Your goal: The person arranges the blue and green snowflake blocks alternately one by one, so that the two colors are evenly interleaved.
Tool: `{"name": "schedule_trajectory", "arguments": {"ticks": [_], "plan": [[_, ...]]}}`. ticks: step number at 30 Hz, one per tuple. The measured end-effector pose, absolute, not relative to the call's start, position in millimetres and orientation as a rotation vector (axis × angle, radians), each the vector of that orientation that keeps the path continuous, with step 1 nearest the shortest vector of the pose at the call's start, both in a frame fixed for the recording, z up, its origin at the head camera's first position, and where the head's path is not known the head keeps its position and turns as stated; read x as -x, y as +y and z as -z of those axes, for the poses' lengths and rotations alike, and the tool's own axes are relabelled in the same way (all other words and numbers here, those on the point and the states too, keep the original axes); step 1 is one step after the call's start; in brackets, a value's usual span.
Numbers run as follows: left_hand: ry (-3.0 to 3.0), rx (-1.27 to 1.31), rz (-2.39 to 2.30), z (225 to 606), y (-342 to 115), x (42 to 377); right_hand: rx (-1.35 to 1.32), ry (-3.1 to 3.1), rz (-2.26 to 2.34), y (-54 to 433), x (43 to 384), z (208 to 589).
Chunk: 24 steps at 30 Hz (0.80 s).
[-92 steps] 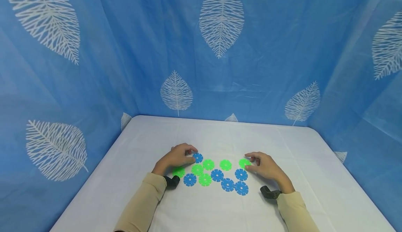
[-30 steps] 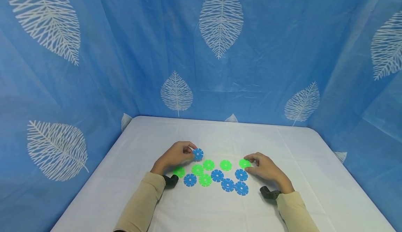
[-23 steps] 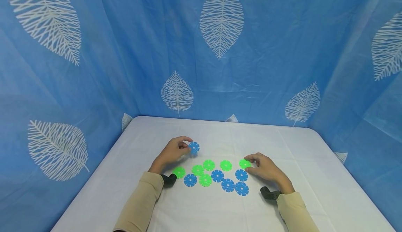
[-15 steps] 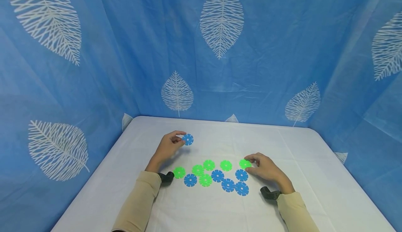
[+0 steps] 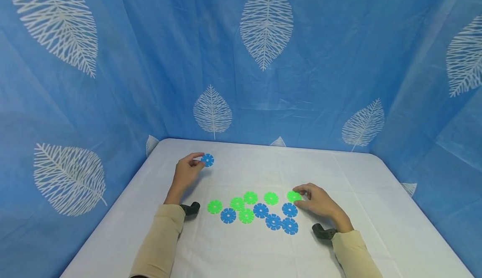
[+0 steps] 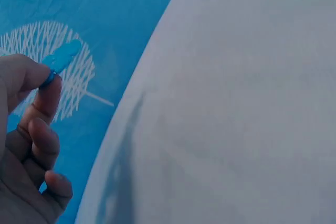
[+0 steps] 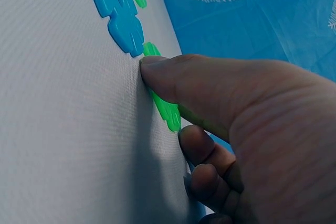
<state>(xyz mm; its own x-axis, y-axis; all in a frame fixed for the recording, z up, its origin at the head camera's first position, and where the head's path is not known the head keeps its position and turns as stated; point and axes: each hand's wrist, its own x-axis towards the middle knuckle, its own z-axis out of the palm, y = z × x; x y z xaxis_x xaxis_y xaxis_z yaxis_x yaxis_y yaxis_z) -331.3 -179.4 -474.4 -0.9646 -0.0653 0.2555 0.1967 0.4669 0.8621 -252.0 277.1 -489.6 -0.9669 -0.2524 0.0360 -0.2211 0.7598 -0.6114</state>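
Observation:
My left hand point(image 5: 187, 172) pinches a blue notched disc, a snowflake-shaped building piece point(image 5: 207, 160), between thumb and index finger, raised above the far left of the white table. In the left wrist view this blue disc point(image 6: 64, 56) shows nearly edge-on beyond the fingertips. My right hand point(image 5: 318, 198) is at a green notched disc point(image 5: 293, 196) lying flat on the table, with thumb and index finger at opposite edges of it. Seen from the right wrist, the thumb point(image 7: 173, 74) covers the middle of this green disc point(image 7: 168, 111); the other fingers are loosely bent.
Several more discs lie flat on the white table point(image 5: 233, 248) between the hands: a green one point(image 5: 214, 206) at the left, a blue one point(image 5: 228, 215) beside it, overlapping blue ones point(image 5: 289, 226) at the front right. A blue curtain point(image 5: 320, 60) with white leaves surrounds the table.
My left hand has picked up the blue disc from the back of the group and carried it up, away and to the left. The right hand and the other discs have stayed put.

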Motion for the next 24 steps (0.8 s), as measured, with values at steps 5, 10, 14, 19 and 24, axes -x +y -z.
{"name": "schedule_trajectory", "arguments": {"ticks": [5, 10, 14, 19, 24], "plan": [[-2.532, 0.095, 1.384, 483, -190, 333, 0.385, 2.901, 1.0, 277, 252, 489], [-2.591, 0.097, 1.296, 490, -197, 333, 0.381, 2.893, 1.009, 277, 252, 488], [-2.618, 0.08, 1.204, 494, -201, 333, 0.378, 2.891, 1.006, 278, 253, 490], [-2.67, 0.046, 1.07, 497, -206, 332, 0.372, 2.889, 1.009, 278, 253, 491], [-2.734, 0.059, 0.983, 497, -208, 331, 0.382, 2.892, 1.011, 278, 253, 490]]}}
